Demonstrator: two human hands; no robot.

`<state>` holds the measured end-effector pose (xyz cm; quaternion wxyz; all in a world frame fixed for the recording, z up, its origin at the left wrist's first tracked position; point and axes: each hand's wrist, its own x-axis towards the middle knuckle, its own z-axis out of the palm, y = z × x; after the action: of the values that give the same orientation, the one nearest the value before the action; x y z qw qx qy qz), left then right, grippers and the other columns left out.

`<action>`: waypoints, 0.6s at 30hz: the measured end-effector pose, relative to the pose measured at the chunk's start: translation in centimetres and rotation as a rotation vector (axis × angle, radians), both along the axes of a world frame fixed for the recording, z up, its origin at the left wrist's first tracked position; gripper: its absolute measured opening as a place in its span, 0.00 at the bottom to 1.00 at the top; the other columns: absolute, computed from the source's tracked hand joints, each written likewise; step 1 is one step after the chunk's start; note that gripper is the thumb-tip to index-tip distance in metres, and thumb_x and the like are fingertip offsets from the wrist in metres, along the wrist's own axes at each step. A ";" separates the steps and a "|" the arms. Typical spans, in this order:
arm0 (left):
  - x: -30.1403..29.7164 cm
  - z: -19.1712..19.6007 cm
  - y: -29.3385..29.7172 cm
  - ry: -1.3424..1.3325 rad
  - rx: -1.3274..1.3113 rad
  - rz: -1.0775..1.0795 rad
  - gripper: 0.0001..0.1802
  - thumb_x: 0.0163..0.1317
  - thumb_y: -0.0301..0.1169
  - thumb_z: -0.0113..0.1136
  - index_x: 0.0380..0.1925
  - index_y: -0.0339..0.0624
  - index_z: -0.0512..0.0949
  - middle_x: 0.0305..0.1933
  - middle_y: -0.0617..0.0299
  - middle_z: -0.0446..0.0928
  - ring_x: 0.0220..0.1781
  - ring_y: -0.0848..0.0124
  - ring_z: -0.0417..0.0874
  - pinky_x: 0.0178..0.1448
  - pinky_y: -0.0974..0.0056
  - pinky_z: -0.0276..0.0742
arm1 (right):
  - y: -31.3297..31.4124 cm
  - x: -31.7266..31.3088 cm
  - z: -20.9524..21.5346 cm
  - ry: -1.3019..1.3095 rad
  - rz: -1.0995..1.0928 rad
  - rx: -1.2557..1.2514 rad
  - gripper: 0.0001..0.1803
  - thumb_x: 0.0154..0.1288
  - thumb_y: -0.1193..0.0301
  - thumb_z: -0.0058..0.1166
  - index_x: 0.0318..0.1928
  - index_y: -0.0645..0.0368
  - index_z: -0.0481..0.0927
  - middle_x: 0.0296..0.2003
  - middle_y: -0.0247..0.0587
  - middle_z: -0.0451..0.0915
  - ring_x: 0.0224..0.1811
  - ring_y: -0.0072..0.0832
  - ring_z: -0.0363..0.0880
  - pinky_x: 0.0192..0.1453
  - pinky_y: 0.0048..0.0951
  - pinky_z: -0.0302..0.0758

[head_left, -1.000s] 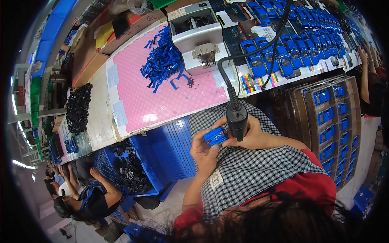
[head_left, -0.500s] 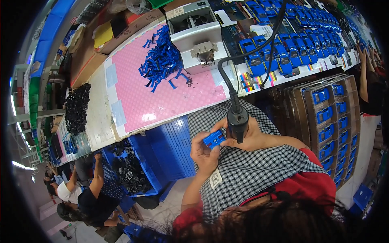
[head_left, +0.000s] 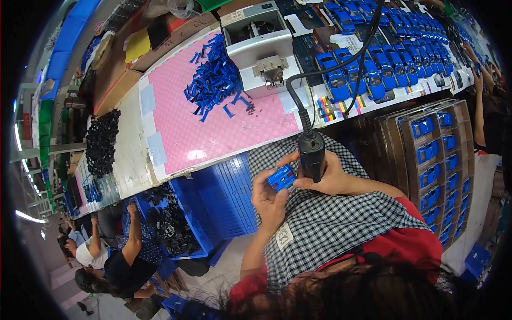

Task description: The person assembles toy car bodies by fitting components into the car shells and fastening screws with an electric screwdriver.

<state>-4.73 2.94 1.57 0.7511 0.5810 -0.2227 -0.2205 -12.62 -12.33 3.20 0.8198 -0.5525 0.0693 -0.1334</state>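
In front of my checked apron, a small blue toy car (head_left: 281, 178) sits in the fingers of my left hand (head_left: 270, 201). Its body looks tilted, and a dark red patch shows near one end. My right hand (head_left: 335, 175) is wrapped around a black corded electric screwdriver (head_left: 311, 152), whose cable (head_left: 290, 88) rises toward the bench. Fingertips of the right hand reach close to the car's edge; whether they touch it I cannot tell. The tool's working tip is not clearly visible.
A pile of blue plastic parts (head_left: 213, 80) lies on a pink mat (head_left: 213, 133) beside a grey metal screw feeder (head_left: 261, 61). Rows of blue cars (head_left: 394, 66) stand on the right. Below them is a divided tray (head_left: 397, 144). A blue crate (head_left: 218, 197) holds black parts; co-workers (head_left: 114, 261) sit left.
The toy car has turned in my left fingers, so a different face shows. The screwdriver has shifted slightly up in my right hand.
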 end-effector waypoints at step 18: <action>0.1 -1.1 -0.6 0.022 0.108 0.077 0.26 0.61 0.44 0.59 0.48 0.34 0.68 0.44 0.57 0.74 0.43 0.72 0.75 0.48 0.67 0.73 | 1.5 0.9 -1.0 -0.029 -0.210 -0.148 0.22 0.54 0.77 0.63 0.48 0.62 0.68 0.46 0.47 0.77 0.31 0.16 0.76 0.31 0.17 0.74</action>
<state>-4.65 2.37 0.45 0.7289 0.6265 -0.1796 -0.2095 -11.68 -10.85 2.18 0.7591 -0.5994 0.1048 -0.2314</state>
